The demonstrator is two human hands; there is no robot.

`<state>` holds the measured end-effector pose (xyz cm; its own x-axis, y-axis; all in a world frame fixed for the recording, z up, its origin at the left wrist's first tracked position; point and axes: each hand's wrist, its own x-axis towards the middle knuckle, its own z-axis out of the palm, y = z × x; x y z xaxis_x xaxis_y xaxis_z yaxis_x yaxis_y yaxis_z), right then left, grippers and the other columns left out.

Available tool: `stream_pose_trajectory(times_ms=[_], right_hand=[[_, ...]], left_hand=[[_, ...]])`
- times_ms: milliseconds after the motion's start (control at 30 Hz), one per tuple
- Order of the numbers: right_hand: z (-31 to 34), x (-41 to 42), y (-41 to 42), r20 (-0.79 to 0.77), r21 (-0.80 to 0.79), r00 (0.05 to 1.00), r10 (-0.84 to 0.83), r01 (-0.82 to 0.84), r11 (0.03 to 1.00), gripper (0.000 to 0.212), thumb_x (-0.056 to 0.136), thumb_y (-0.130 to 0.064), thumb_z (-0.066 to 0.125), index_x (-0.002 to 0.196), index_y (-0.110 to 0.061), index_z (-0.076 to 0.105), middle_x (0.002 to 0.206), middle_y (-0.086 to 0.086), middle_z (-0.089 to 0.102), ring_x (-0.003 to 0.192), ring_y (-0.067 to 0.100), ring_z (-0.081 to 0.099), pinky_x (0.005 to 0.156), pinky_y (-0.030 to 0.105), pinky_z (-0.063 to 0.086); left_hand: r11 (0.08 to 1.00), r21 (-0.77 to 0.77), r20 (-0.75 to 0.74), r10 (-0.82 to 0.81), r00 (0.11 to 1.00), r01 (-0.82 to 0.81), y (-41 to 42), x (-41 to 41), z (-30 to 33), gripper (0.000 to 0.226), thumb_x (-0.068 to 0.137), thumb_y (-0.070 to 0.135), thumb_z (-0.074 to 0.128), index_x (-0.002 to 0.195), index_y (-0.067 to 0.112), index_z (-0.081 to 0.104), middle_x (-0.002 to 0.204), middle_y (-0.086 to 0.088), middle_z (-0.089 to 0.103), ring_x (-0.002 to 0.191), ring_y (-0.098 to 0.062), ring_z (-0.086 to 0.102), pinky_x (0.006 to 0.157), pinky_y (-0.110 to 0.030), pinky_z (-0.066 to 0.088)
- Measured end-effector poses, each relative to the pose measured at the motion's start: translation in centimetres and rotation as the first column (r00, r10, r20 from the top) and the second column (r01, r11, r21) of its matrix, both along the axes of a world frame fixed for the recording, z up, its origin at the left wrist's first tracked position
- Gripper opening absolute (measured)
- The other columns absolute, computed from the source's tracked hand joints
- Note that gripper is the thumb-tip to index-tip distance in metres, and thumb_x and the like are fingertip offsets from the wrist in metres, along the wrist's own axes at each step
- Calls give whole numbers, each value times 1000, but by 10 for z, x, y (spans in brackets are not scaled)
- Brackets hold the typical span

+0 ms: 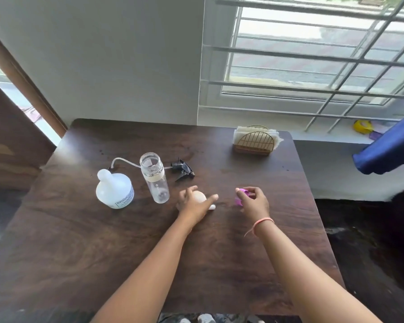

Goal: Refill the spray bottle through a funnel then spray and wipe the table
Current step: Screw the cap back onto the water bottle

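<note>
On the dark wooden table [131, 243] stands a clear open bottle [155, 177] with a cream band. To its left sits a white squat bottle [114, 191] with a label. Behind them lies the black spray trigger head [182, 170] with its clear tube [126, 160]. My left hand [195, 202] rests over a cream-white funnel [199, 196], fingers around it on the tabletop. My right hand [252, 201] holds a small pink-purple object [241, 197] just above the table; what it is I cannot tell.
A gold wire holder with white napkins [254, 141] stands at the table's far right. A barred window [313, 61] and sill lie beyond, with a blue cloth [387, 150] at right. The wall is right behind the table.
</note>
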<state>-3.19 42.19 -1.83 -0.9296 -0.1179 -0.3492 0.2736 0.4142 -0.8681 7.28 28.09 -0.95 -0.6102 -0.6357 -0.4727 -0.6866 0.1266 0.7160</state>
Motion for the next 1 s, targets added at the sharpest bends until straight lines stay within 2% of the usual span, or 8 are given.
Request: stream_pose_trajectory(times_ms=[100,267,467,567,633,700,833,1000], right_hand=[[7,-3,-1,113,-148,990,-79,95,984,18,81,-30,74,84,-20,60,88,8,63,68,28,64,53,35,54],[14,1,-6,137,-197,986,-99,125,972,14,84,-28,72,84,-21,60,87,7,62,66,28,62,59,38,55],[28,7,-20,137,-252,982,-132,164,954,8,87,-23,69,89,-19,62,86,6,60,66,20,59,52,32,54],[45,3,-26,92,-311,966,-242,258,915,10,89,-19,66,97,-14,62,86,7,59,63,18,56,44,24,49],[60,-1,-34,59,-348,952,-300,301,888,10,88,-20,67,95,-16,61,92,12,61,68,20,57,45,23,48],[80,-2,-47,49,-409,947,-318,309,858,10,87,-20,68,90,-19,59,93,14,62,72,20,59,53,28,51],[120,0,-86,32,-522,959,-281,256,813,24,86,-17,70,100,-12,51,93,12,59,73,20,60,59,31,54],[151,27,-150,-8,-598,994,-108,81,797,25,85,-9,70,90,-16,46,95,18,59,80,24,62,65,34,55]], left_hand=[[987,-127,-70,-108,992,99,2,1,-2,69,73,38,77,132,24,44,136,-5,35,134,-24,32,115,-34,23],[957,-236,-78,-190,979,167,-2,6,-4,77,69,46,77,134,31,39,132,0,44,128,-21,42,105,-35,32],[957,-198,-198,-253,947,214,-9,2,9,96,64,50,83,142,28,32,144,-2,31,137,-18,31,112,-33,27],[937,-193,-324,-340,883,291,-9,-3,49,77,73,46,79,137,25,43,140,3,36,135,-12,35,108,-25,30],[916,-160,-434,-399,808,367,-14,-2,90,55,80,45,73,129,33,52,136,10,44,125,-6,44,98,-19,42],[912,-65,-592,-361,721,404,-26,2,131,40,83,42,71,121,40,58,131,14,52,118,1,49,92,-17,45],[953,-32,-777,-214,592,301,-68,15,184,28,84,32,70,111,34,64,123,4,64,120,-6,56,105,-28,43],[996,0,-757,-57,651,88,-139,47,182,22,87,20,69,105,32,66,118,8,67,114,0,59,109,-36,43]])
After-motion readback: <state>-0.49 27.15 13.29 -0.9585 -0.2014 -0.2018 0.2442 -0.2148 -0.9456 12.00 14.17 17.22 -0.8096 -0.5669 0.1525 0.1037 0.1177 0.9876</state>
